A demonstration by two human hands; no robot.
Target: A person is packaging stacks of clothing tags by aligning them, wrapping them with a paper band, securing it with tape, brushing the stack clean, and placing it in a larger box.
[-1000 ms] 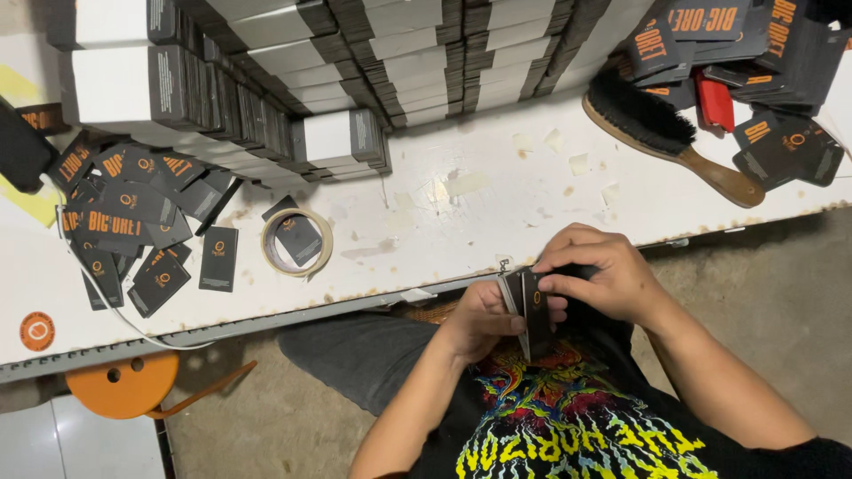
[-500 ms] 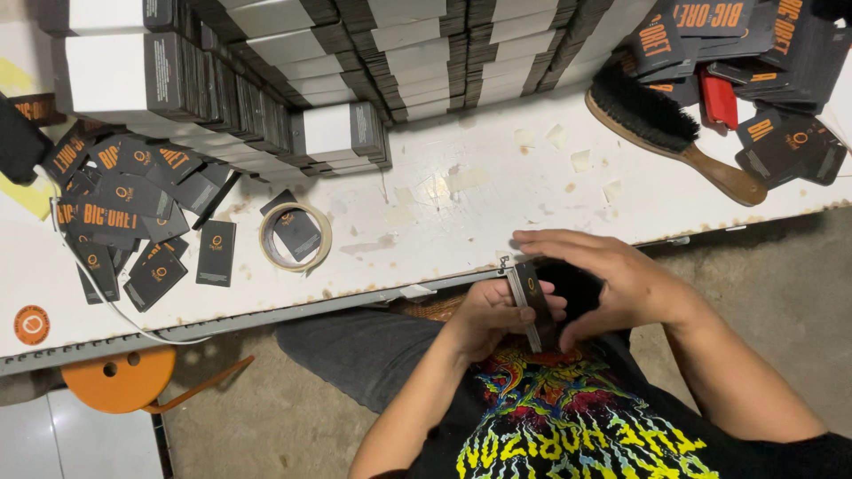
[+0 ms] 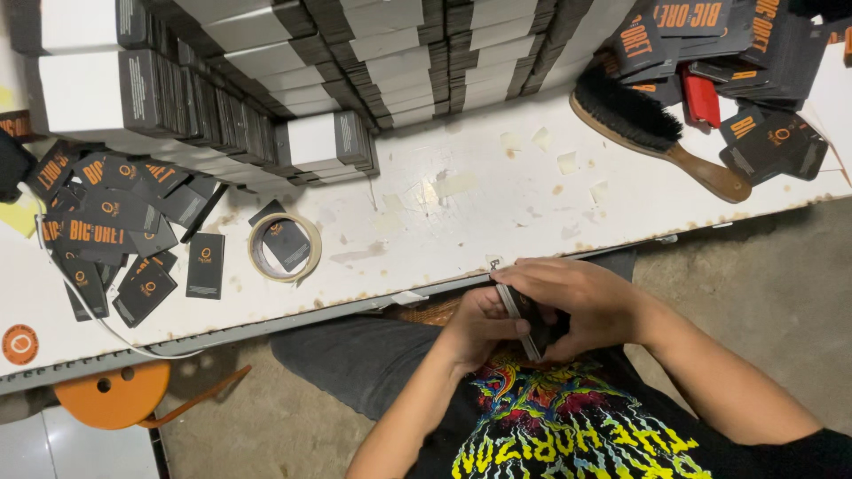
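Note:
Both hands are together over my lap, just below the edge of the white table [image 3: 497, 204]. My left hand [image 3: 475, 330] grips a thin dark flat piece with a pale edge [image 3: 517, 312] from the left. It looks like a small card stack or a folded box. My right hand [image 3: 581, 302] curls over it from the right and top and covers most of it. What it is exactly cannot be told.
Rows of white-and-black boxes [image 3: 266, 80] fill the table's back. Black cards with orange print [image 3: 106, 231] lie at the left, and more cards [image 3: 728, 44] at the back right. A tape roll [image 3: 284, 247], a wooden brush [image 3: 657, 133] and an orange stool [image 3: 111, 395] are nearby.
My right hand has closed down over the dark piece, which now sits lower and more tilted between both hands. Things on the table have not moved.

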